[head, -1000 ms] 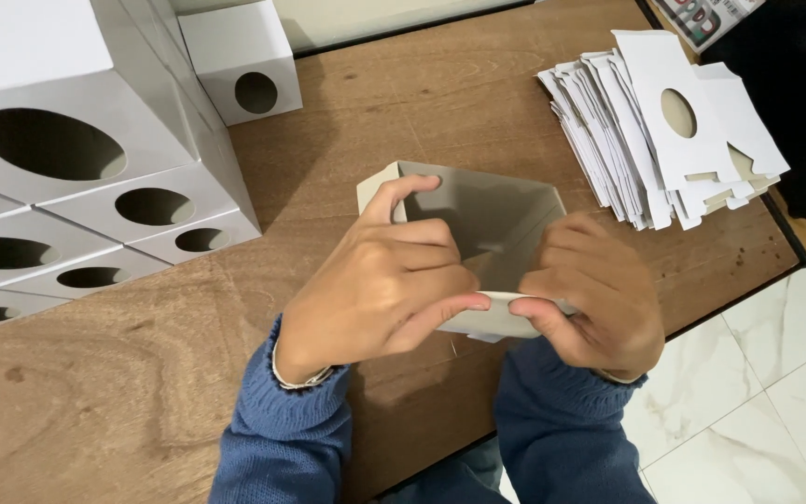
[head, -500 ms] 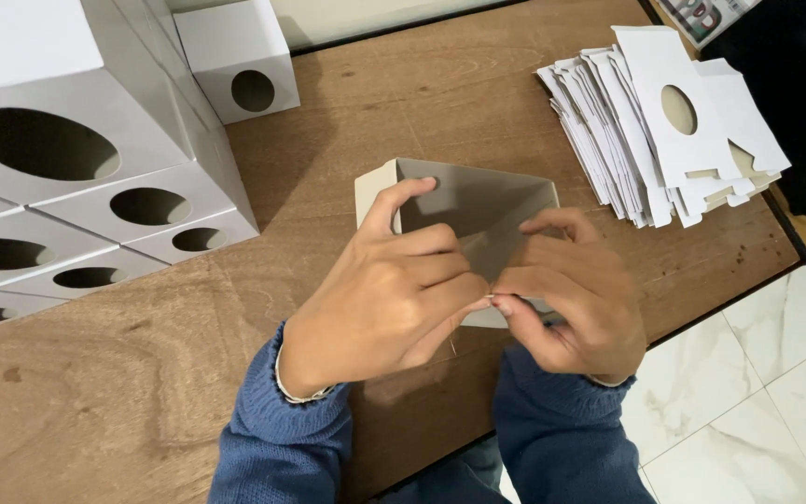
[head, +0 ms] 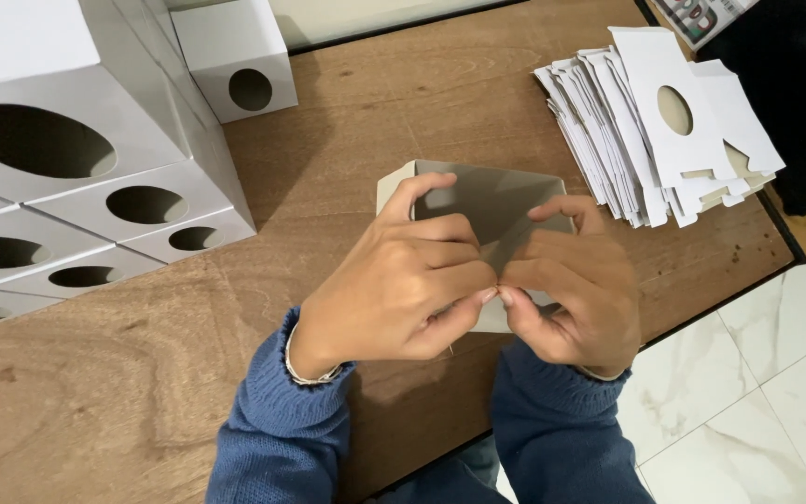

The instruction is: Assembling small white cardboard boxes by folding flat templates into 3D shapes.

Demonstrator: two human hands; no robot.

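Here both hands, left and right, pinch a half-folded box closed, beside the blank stack; tucking its flap looks next.

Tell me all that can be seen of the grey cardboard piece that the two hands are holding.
The cardboard piece is thin grey-brown board, partly folded into an open box shape, its dull inner side facing up. A pale edge shows at its left corner. It sits over the wooden table, between the finished white boxes and the flat stack. The left hand and right hand grip its near side, thumbs meeting, index fingers hooked over the rim. Its lower part is hidden.
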